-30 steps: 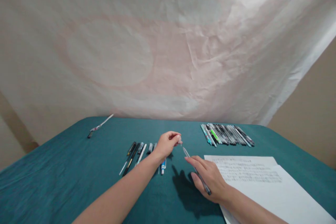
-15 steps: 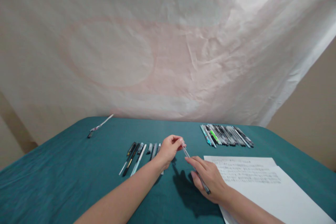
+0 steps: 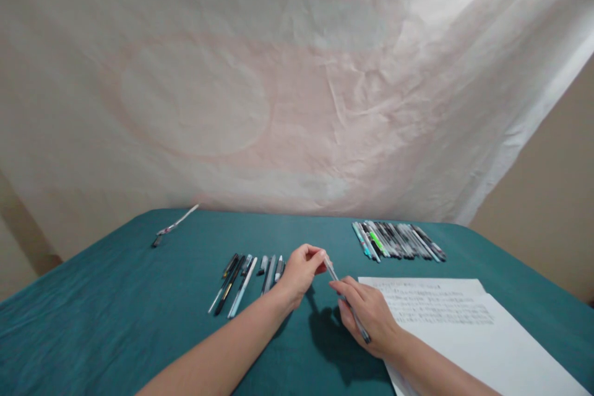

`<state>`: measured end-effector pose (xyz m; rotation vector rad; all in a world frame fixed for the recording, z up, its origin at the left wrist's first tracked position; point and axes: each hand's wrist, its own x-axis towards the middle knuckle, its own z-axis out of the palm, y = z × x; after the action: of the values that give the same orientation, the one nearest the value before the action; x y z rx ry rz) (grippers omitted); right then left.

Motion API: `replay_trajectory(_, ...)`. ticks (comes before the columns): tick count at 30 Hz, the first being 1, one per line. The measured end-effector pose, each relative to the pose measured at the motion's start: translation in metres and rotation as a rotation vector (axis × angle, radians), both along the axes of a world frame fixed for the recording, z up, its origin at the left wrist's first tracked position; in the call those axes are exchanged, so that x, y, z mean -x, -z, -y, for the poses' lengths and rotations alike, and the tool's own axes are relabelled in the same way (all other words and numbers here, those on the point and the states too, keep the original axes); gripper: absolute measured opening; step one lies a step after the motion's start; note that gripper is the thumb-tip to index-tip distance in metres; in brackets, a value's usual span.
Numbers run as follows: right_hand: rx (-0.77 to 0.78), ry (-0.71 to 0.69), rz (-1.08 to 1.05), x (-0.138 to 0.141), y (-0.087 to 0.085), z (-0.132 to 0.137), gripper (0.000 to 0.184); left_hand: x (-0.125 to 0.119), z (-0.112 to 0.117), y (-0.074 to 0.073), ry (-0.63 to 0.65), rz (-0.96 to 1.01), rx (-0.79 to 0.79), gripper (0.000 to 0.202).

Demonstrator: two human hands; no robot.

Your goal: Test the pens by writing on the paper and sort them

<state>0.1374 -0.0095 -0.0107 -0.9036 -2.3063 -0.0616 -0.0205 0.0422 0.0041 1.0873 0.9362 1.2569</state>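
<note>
My right hand [image 3: 366,315] grips a thin grey pen [image 3: 347,304] low over the teal table [image 3: 116,322], its tip end pointing up and left. My left hand [image 3: 299,271] pinches the pen's far end with thumb and fingertips; a small clear cap seems to sit there, though it is too small to be sure. Both hands meet just left of a white sheet with handwriting [image 3: 445,315].
A short row of several pens [image 3: 245,275] lies left of my left hand. A larger row of pens [image 3: 399,240] lies at the back right. One lone pen [image 3: 174,226] rests at the far left edge. A wrinkled pale cloth [image 3: 278,86] hangs behind the table.
My left hand, which held a small cap apart from the pen, has come down and right onto the pen's tip end. My right hand has stayed nearly still.
</note>
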Motion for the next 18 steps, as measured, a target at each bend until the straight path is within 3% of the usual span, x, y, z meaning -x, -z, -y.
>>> replay_trajectory(8,-0.162,-0.013,0.044,-0.0007,0.0048,-0.0009,0.020,-0.0056,0.0094,-0.0035,0.014,0.020,-0.011,0.025)
replay_trajectory(18,-0.162,-0.012,0.037,0.0014,0.0028,-0.0003,0.019,-0.0074,0.0075,-0.0011,0.020,0.067,-0.016,0.023)
